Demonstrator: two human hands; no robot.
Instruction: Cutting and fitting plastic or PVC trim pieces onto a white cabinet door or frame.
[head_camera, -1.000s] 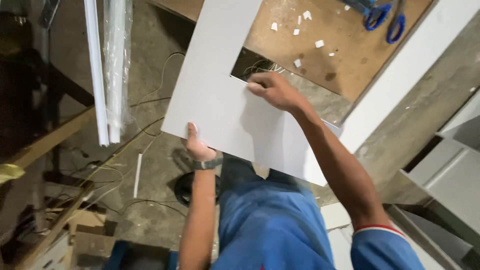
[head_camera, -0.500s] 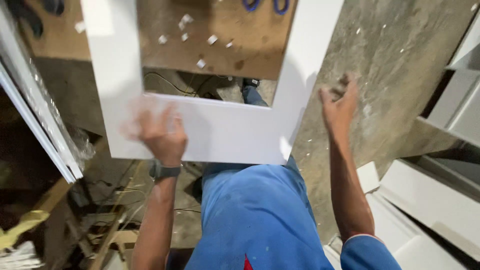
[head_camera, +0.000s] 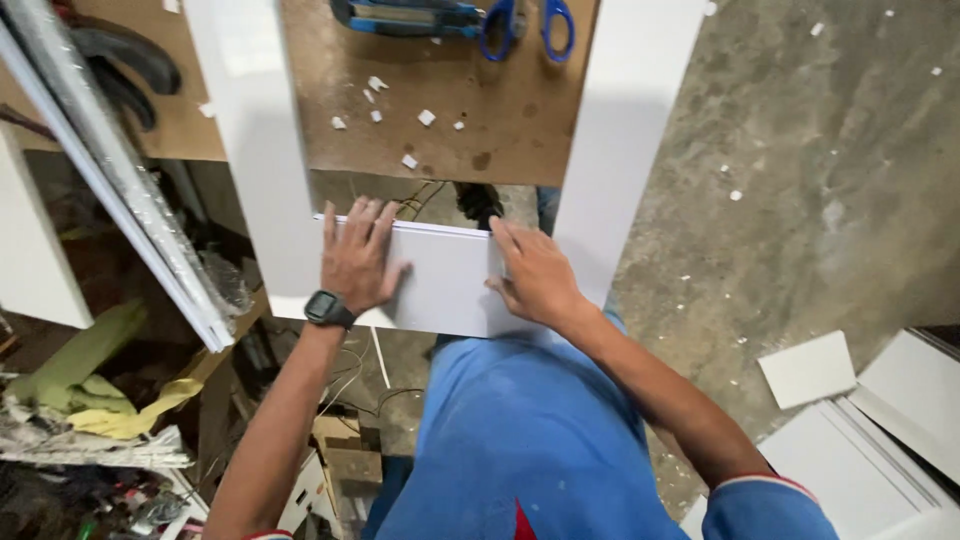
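Observation:
A white U-shaped frame panel (head_camera: 450, 285) lies with its near crossbar toward me and its two arms running up over a brown workboard (head_camera: 470, 130). My left hand (head_camera: 357, 255), with a black wristwatch, presses flat on the crossbar's left part, fingers spread. My right hand (head_camera: 535, 275) rests flat on the crossbar's right part, near the right arm (head_camera: 630, 130) of the frame. Neither hand wraps around anything.
Blue-handled scissors (head_camera: 525, 20) and a blue cutter (head_camera: 410, 15) lie on the board among small white scraps. Long white profiles (head_camera: 110, 180) lean at the left. White panels (head_camera: 870, 420) lie on the concrete floor at right. Rags and clutter sit lower left.
The frame has shifted and settled squarely in front of me. My right hand came off the frame's right side onto the crossbar; my left hand stays flat on it.

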